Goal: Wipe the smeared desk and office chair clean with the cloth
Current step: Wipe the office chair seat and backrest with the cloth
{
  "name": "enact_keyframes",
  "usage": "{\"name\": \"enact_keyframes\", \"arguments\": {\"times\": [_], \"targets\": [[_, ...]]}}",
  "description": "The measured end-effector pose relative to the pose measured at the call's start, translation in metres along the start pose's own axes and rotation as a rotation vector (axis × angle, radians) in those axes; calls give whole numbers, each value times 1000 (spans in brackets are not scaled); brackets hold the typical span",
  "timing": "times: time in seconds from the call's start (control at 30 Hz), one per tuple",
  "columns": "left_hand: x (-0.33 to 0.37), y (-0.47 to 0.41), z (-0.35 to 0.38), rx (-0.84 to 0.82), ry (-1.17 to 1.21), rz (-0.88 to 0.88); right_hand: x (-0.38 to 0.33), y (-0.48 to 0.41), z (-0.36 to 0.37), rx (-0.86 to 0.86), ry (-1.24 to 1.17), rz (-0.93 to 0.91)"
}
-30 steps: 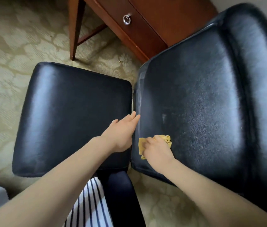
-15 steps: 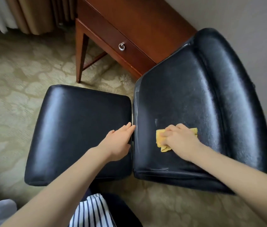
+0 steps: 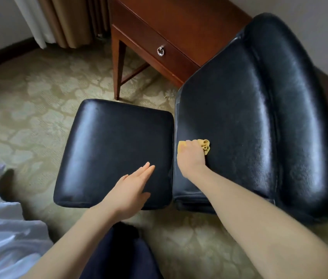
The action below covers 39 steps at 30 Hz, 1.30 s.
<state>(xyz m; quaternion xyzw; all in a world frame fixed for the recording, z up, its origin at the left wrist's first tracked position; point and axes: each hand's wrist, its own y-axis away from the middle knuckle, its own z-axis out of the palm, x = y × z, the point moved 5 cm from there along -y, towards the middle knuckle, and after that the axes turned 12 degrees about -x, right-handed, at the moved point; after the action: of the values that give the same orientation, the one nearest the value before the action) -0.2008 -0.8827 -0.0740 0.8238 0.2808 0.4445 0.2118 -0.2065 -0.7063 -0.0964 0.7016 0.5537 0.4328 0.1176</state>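
A black leather office chair fills the middle: its seat [image 3: 110, 146] at the left and its backrest [image 3: 243, 121] at the right. My right hand [image 3: 191, 158] grips a small yellow cloth [image 3: 205, 144] and presses it against the lower left part of the backrest, close to the gap with the seat. My left hand [image 3: 133, 188] lies flat, fingers straight and together, on the near right part of the seat. A red-brown wooden desk [image 3: 171, 23] with a ring-pull drawer stands behind the chair.
Patterned beige carpet [image 3: 38, 109] lies all around the chair. Beige curtains [image 3: 72, 19] hang at the back left. White bedding [image 3: 2, 234] lies at the near left edge. A desk leg [image 3: 116, 69] stands just behind the seat.
My right hand has slid the cloth left, back toward the backrest's edge. My left hand has left the gap and come nearer across the seat. The view has pulled back.
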Motion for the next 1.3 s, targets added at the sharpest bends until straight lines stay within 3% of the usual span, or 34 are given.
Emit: {"name": "enact_keyframes", "arguments": {"times": [0.3, 0.43, 0.53, 0.57, 0.67, 0.7, 0.8, 0.9, 1.03, 1.1, 1.17, 1.3], "targets": [[24, -8, -24, -114, -103, 136, -33, 94, 65, 383, -332, -28], [37, -6, -54, -140, -84, 244, -24, 121, 64, 326, -500, 58], [42, 0, -78, -154, 82, 312, -15, 142, 55, 315, -692, 153], [42, 3, -82, -161, 161, 316, -10, 151, 46, 363, -881, 181], [37, 15, -87, -230, 336, 321, -11, 177, 5, 593, -1919, 210], [36, 21, -86, -261, 369, 332, -14, 187, -12, 702, -2149, 248], [38, 41, -85, -286, 449, 395, -33, 196, -44, 933, -2664, 272], [42, 54, -90, -237, 481, 496, -53, 190, -68, 918, -3096, 72], [47, 64, -116, -45, 566, 544, -48, 185, -93, 886, -3200, -210], [50, 68, -127, -8, 691, 541, -46, 183, -97, 885, -3196, -228], [52, 73, -135, 28, 704, 530, -47, 180, -100, 857, -3204, -175], [50, 79, -149, 314, 404, 509, -52, 177, -103, 864, -2984, 219]]}}
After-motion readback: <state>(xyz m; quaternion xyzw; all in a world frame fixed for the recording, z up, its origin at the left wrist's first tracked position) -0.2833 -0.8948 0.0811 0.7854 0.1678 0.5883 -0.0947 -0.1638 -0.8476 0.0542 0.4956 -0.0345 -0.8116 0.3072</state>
